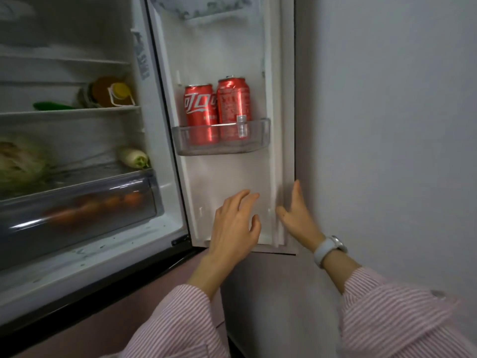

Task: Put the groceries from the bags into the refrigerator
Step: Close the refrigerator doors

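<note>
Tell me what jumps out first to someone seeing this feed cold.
Two red cans standing side by side in the door bin catch the eye first. Next come both hands, empty with fingers spread: the left hand in front of the lower door panel, the right hand at the door's outer edge. Orange produce shows blurrily in the drawer at lower left.

just the one head cam here, wide-angle, looking forward and down from close up at the open fridge door (227,177), shelves (69,112) off to the left, plain wall (387,125) filling the right side
</note>
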